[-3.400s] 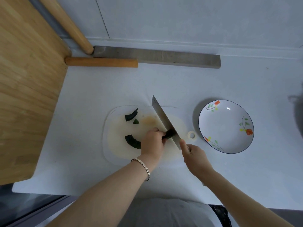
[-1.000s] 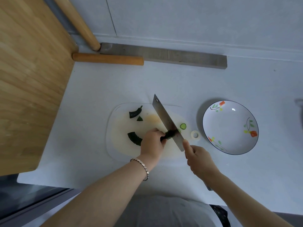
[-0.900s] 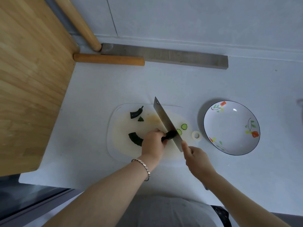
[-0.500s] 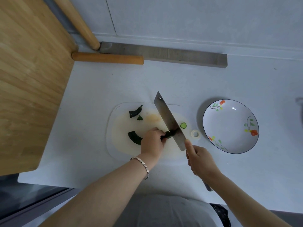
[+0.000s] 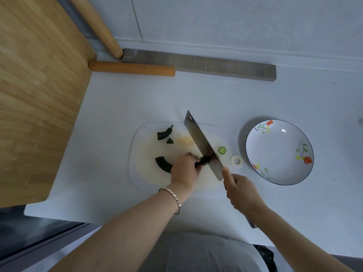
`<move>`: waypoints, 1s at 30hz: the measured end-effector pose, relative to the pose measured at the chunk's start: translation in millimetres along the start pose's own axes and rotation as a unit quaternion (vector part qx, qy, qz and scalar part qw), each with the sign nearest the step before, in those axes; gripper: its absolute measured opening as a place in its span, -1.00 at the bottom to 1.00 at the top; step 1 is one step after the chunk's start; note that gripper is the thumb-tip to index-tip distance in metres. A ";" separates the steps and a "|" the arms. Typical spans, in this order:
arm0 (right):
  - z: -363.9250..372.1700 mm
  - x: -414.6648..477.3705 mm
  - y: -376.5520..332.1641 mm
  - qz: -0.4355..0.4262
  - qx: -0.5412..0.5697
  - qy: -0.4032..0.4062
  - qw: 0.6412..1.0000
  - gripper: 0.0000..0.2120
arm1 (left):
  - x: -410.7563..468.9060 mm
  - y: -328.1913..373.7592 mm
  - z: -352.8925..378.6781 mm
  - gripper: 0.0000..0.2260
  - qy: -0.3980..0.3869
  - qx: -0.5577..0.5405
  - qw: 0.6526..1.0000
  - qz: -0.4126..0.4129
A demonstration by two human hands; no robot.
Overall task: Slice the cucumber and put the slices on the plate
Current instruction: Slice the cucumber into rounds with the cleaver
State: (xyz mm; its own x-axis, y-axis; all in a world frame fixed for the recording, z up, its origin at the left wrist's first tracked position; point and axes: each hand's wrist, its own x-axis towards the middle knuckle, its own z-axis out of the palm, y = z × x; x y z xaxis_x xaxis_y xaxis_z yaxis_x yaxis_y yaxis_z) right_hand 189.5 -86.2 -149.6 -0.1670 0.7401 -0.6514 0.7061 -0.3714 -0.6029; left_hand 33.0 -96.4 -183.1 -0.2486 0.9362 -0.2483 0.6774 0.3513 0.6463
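Note:
A dark green cucumber (image 5: 203, 160) lies on the translucent cutting board (image 5: 145, 154), and my left hand (image 5: 184, 169) presses it down; its left end curves out beside my fingers. My right hand (image 5: 241, 191) grips the cleaver (image 5: 202, 144), whose blade stands against the cucumber's right end. One round slice (image 5: 222, 150) lies on the board to the right of the blade, with another partly hidden at the blade's edge. A cut stem end (image 5: 165, 133) and a small scrap (image 5: 169, 140) rest at the board's far left. The flowered white plate (image 5: 255, 146) on the right holds nothing.
A small tape ring (image 5: 236, 160) sits between board and plate. At the back lie a grey bar (image 5: 216, 65) and a wooden rolling pin (image 5: 131, 68); a second wooden pin (image 5: 98, 26) leans there. A wooden tabletop (image 5: 35, 91) borders the left.
Slices have appeared to the right of the blade since the earliest frame. The cleaver lifted slightly half a second ago and now stands down at the cucumber again.

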 end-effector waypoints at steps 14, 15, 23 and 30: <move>-1.0 2.2 -2.2 0.054 0.100 0.006 0.994 -0.51 | -8.9 -8.7 -1.7 -0.93 0.020 -0.021 0.999 0.017; -4.2 0.0 -2.5 0.055 0.112 0.002 0.992 -0.51 | -8.6 -6.7 -1.4 -0.93 0.020 -0.022 0.999 0.018; -5.7 -3.4 -1.9 0.024 0.041 0.006 0.999 -0.51 | -4.7 0.2 0.0 -0.91 0.003 -0.014 1.000 0.015; 2.9 2.1 -5.8 0.004 -0.054 0.020 0.998 -0.52 | -3.6 -1.4 0.8 -0.91 -0.010 0.003 1.000 0.004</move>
State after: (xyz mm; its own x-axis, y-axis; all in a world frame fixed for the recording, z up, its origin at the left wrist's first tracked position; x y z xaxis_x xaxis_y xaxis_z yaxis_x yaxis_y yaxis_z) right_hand 183.1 -84.1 -148.7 -0.1358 0.7596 -0.6361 0.7781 -0.3156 -0.5430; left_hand 33.5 -100.3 -183.7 -0.2293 0.9387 -0.2574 0.6834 0.3436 0.6442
